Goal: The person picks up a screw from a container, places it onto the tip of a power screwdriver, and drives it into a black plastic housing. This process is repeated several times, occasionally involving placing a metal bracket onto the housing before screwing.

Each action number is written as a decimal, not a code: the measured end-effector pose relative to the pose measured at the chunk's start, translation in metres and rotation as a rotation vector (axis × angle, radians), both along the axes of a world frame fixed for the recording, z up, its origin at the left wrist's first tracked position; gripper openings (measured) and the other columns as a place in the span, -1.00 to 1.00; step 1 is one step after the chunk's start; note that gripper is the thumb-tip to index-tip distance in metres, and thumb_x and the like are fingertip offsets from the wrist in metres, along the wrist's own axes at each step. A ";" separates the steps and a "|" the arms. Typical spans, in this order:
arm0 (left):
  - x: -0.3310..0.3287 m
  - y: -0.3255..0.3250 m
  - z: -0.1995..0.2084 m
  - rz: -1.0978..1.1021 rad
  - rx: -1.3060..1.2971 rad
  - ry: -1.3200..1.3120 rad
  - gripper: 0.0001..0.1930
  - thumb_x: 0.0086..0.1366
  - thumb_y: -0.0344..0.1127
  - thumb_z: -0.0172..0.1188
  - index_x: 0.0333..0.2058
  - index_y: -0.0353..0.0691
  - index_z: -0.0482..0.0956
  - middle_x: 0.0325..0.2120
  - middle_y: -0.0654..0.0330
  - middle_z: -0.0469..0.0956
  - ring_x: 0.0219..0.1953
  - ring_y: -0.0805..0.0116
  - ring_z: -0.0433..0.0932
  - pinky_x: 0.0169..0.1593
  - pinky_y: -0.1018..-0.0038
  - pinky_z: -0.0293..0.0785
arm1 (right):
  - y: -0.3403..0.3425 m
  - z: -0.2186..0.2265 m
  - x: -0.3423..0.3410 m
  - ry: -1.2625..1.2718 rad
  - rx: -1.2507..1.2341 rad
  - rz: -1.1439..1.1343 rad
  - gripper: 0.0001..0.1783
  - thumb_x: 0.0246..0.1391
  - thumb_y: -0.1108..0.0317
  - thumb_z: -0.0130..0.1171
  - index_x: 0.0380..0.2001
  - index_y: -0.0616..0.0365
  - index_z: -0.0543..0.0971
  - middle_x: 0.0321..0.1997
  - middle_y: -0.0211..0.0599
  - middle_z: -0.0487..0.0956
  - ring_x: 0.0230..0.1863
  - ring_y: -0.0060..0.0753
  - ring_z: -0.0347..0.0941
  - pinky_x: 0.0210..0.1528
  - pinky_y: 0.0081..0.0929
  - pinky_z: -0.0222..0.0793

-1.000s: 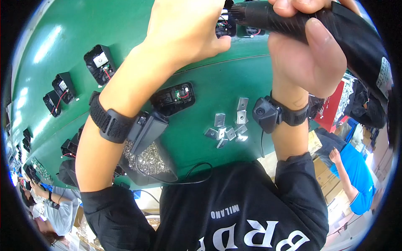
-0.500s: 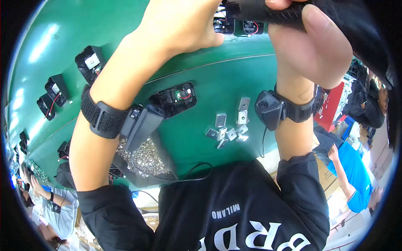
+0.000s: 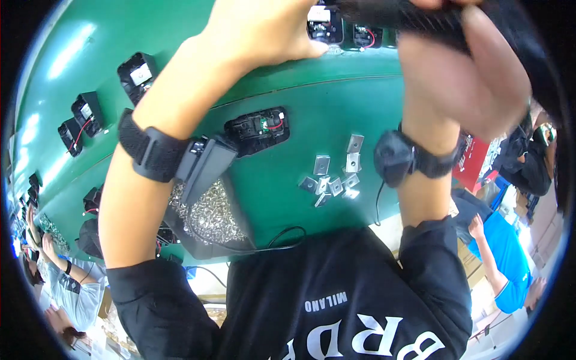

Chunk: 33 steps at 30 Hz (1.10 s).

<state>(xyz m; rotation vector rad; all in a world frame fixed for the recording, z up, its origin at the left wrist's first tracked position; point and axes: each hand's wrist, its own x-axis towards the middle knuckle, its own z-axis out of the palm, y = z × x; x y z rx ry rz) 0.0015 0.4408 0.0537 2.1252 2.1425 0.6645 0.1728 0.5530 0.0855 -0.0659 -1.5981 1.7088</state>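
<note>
Right hand (image 3: 474,78) clamped on a black power tool (image 3: 390,15); left hand (image 3: 258,30) steadies a black housing (image 3: 325,23) on the green bench (image 3: 312,126). Fastening appears unfinished: another open housing (image 3: 257,129), metal plates (image 3: 333,177) and a screw tray (image 3: 207,216) wait nearer.

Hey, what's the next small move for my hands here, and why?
Probably lower the black tool a touch. The right hand grips it just above the small black part that the left hand steadies at the green table edge.
</note>
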 end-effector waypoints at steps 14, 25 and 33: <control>-0.017 -0.183 -0.006 0.160 0.027 0.086 -0.74 0.00 -0.54 0.37 -0.26 -0.26 0.66 -0.40 0.16 0.62 -0.36 0.16 0.61 -0.29 0.32 0.45 | -0.041 0.002 0.050 -0.373 0.043 -0.039 -0.21 -0.03 0.31 0.40 0.27 0.20 0.34 -0.28 -0.31 0.47 -0.28 -0.36 0.42 -0.11 -0.30 0.33; 0.062 -0.233 -0.032 0.322 -0.239 0.077 -0.79 0.00 -0.51 0.41 -0.34 -0.21 0.64 -0.41 0.15 0.56 -0.34 0.18 0.54 -0.26 0.32 0.39 | -0.049 -0.007 0.120 -0.035 0.125 0.150 -0.24 -0.16 0.39 0.42 0.17 0.12 0.36 -0.32 -0.40 0.48 -0.36 -0.41 0.41 -0.15 -0.36 0.31; 0.094 -0.221 -0.012 0.545 0.058 -0.511 -0.88 0.14 -0.63 0.27 -0.32 -0.35 0.62 -0.26 0.09 0.69 -0.43 0.51 0.56 -0.36 0.59 0.45 | -0.060 0.006 0.131 0.063 -0.010 0.156 -0.29 -0.19 0.46 0.41 0.11 0.00 0.40 -0.32 -0.50 0.50 -0.32 -0.48 0.43 -0.13 -0.43 0.27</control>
